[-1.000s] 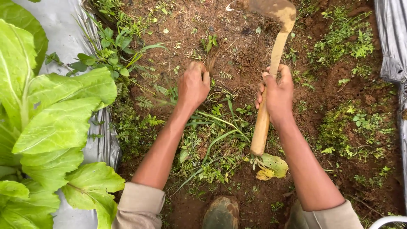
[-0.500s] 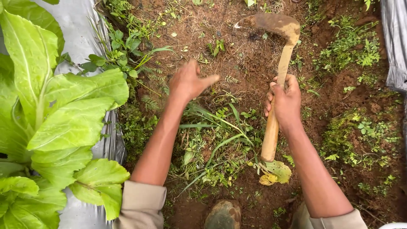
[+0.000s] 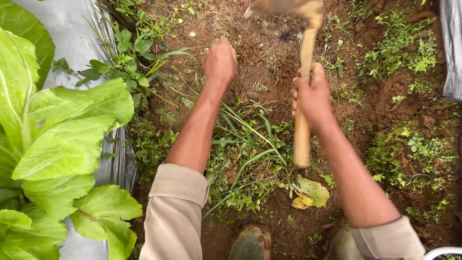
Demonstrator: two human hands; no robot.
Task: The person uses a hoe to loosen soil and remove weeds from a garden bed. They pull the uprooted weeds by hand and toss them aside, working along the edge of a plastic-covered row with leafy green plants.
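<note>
Red-brown soil point(image 3: 274, 58) fills the furrow where you crouch, your right hand point(image 3: 312, 96) wrapped tight around the wooden handle of a hoe point(image 3: 303, 120), its muddy blade blurred at the far edge of the frame. Your left hand point(image 3: 220, 60) is balled into a fist low over the ground just left of the blade; whether it grips a weed or nothing at all cannot be told. Grass and weeds point(image 3: 245, 154) lie in a tangle between your forearms, and a yellowing leaf point(image 3: 310, 191) sits near the handle's butt. Big cabbage leaves point(image 3: 62, 139) spread over grey plastic sheeting point(image 3: 72, 38) on the left.

The risk looks plain: with the fist so near the blade, a stroke drifting left could catch your knuckles, and a wide one could tear the sheeting. The blade's edge is smeared by motion and partly cut off. Your boot point(image 3: 251, 243) shows only its toe.
</note>
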